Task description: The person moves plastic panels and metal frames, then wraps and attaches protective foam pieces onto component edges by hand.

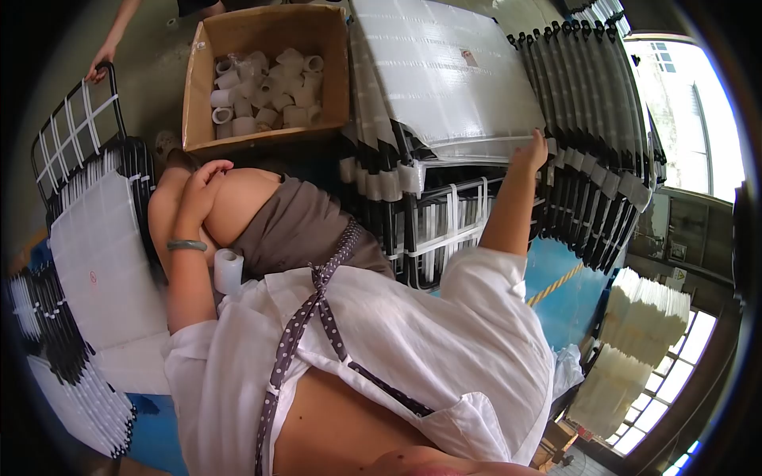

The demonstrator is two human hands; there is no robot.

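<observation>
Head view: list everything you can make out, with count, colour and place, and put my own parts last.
Cardboard box: one, brown, top
White rolls: many, whitish, inside the box
Loose roll: one, whitish, left of centre
Middle stack: one, white-topped, black-framed, upper centre
Right stack: one, black and grey, upper right
Left stacks: several, white and black, left
Pale sheets: two piles, cream, lower right
Rope: one, yellow, right
Co-worker's hand: one, bare, gripping a black frame, top left
Shirt: one, white, bottom centre
Bracelet: one, greenish, left wrist
Left hand: one, bare, at the knees
Right hand: one, bare, at the middle stack's corner
</observation>
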